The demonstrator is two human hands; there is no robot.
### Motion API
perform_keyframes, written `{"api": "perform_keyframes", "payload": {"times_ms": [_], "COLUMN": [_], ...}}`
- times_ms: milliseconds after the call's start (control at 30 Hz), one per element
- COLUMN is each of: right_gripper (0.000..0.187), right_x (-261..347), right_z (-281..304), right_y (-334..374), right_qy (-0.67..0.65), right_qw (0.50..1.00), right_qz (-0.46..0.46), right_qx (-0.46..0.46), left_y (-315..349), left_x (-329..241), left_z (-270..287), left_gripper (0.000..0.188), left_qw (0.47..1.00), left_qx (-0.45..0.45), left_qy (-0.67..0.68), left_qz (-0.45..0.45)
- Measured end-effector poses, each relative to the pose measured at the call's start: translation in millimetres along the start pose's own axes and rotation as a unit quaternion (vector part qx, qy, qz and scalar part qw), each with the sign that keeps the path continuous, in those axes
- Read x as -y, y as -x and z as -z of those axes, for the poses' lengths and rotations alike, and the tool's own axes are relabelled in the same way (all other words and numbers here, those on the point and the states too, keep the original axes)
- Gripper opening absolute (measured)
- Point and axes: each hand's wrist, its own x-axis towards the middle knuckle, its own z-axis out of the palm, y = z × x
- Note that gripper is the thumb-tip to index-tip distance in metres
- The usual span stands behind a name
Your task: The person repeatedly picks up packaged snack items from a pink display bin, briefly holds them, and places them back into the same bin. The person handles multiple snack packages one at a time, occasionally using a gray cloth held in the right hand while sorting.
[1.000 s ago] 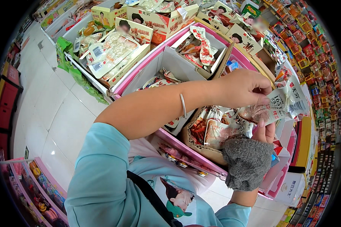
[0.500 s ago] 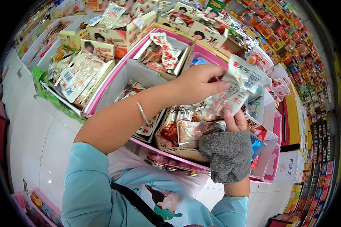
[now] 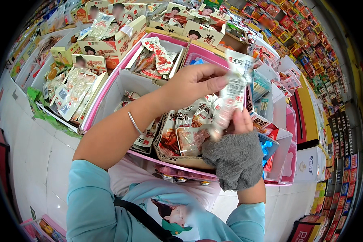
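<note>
A silvery-white vacuum-sealed snack packet (image 3: 233, 90), blurred and turned partly edge-on, is held over the display boxes. My left hand (image 3: 199, 82) pinches its left edge between thumb and fingers. At the packet's lower right, my right hand (image 3: 241, 123) has its fingertips bent against it. A bunched grey cloth (image 3: 236, 161) covers that hand's palm and wrist, hiding most of the grip. Beneath the hands, an open cardboard box (image 3: 179, 159) contains similar snack packets (image 3: 189, 139).
A pink-rimmed display bin (image 3: 105, 90) holds several open boxes in front of me. To its left stands a white-walled bin of packets (image 3: 74, 92) with green plastic (image 3: 48, 113) along its edge. Blue items (image 3: 266, 149) lie at right. Snack-filled shelves (image 3: 310, 48) rise beyond; pale tiled floor (image 3: 48, 161) shows at left.
The packet has turned from nearly face-on to a narrow, slanted side. Both hands still hold it. The whole view has shifted slightly, moving the boxes left and up.
</note>
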Motion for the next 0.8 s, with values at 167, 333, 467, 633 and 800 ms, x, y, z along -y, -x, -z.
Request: {"api": "perform_keyframes", "payload": {"times_ms": [167,333,467,633,800], "right_gripper": [0.033,0.038,0.068,0.062,0.051], "right_x": [-6.1,4.6,-7.5,-18.6,-19.5], "right_z": [41.0,21.1,19.1,37.5,42.0], "right_y": [-23.9,9.2,-12.3,-16.5,-16.4], "right_qy": [-0.036,0.159,-0.135,0.008,0.035], "right_qw": [0.927,0.967,0.974,0.976,0.979], "right_qz": [-0.051,0.0,-0.139,-0.082,-0.092], "right_qx": [0.37,0.197,0.119,0.202,0.176], "left_y": [-2.5,2.4,-1.6,0.0,2.9], "left_x": [14.7,0.6,7.3,6.6,1.9], "left_z": [-13.3,-19.3,-15.9,-16.7,-19.2], "left_gripper": [0.055,0.043,0.039,0.039,0.038], "left_qw": [0.996,0.988,0.994,0.998,0.998], "left_qx": [-0.009,0.02,-0.085,-0.064,-0.05], "left_qy": [0.082,0.155,0.051,0.018,0.028], "left_qz": [-0.024,-0.009,-0.043,-0.022,-0.026]}}
